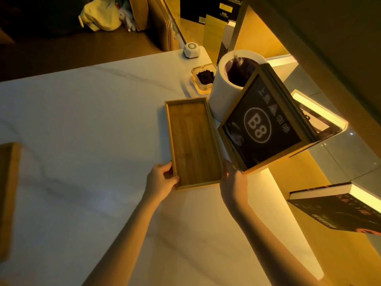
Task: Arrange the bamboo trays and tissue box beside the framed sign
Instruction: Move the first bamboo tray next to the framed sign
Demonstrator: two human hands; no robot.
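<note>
Both hands (pixel 159 180) on bamboo tray (pixel 193 141), "B8" sign (pixel 261 129)

The bamboo tray (pixel 193 141) gripped at its near corners is matt wood with fine lengthwise grain. Under it, the table (pixel 82 124) is smooth pale marble-look stone with faint grey veins. Just right of the grip, the framed sign (pixel 261 124) has a wooden frame around a glossy dark face. Beyond, the ashtray (pixel 203 78) looks like clear glass.
</note>
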